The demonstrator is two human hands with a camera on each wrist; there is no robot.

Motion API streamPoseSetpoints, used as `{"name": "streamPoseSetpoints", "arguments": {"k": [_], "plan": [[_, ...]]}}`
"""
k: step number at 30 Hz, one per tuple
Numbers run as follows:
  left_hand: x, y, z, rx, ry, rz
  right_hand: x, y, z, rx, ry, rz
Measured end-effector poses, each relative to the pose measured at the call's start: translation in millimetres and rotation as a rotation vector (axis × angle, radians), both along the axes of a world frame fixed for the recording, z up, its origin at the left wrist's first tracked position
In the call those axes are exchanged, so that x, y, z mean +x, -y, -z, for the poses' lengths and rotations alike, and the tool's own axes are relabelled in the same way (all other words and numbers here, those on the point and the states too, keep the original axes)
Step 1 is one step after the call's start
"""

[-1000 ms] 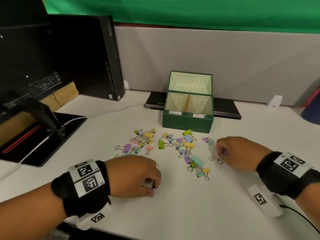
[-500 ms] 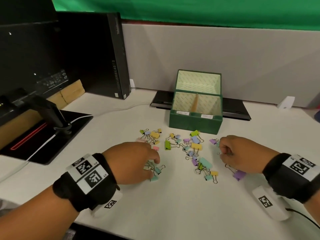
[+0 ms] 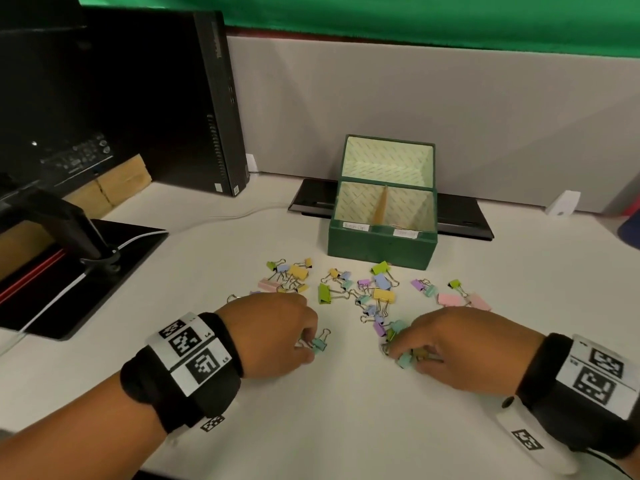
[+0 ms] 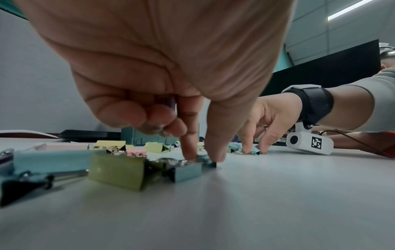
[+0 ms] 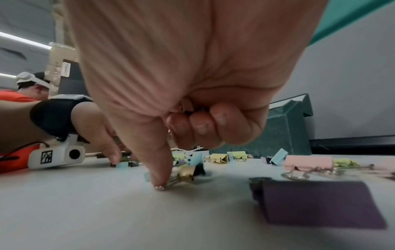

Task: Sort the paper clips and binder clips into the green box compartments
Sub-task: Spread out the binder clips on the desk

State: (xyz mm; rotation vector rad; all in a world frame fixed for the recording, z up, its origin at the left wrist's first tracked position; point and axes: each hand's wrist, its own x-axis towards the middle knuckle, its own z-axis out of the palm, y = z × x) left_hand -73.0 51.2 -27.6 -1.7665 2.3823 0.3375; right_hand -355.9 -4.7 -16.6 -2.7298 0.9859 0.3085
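Observation:
Several pastel binder clips lie scattered in front of the open green box, which has two labelled compartments. My left hand is down on the table. Its thumb and forefinger pinch a small teal binder clip while the other fingers stay curled. My right hand is at the near edge of the pile. Its thumb presses the wire handles of a yellow binder clip. The curled fingers of this hand hold something pink in the palm. A teal clip lies by its fingertips.
A purple clip lies on the table just right of my right hand. A monitor stand and a computer tower fill the left side. A flat black device lies behind the box, against the grey partition.
My left hand has moved forward and right onto the teal clip. My right hand has left the pink clips on the right and come down to the near middle of the pile.

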Motion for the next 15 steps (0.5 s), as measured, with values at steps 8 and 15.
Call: {"name": "streamPoseSetpoints", "arguments": {"k": [8, 15], "plan": [[-4.9, -1.0, -3.3, 0.075, -0.053, 0.058, 5.9, 9.0, 6.5, -0.024, 0.018, -0.048], [-17.6, -6.1, -13.2, 0.082, 0.006, 0.079, 27.8, 48.1, -29.5, 0.197, 0.327, 0.14]]}}
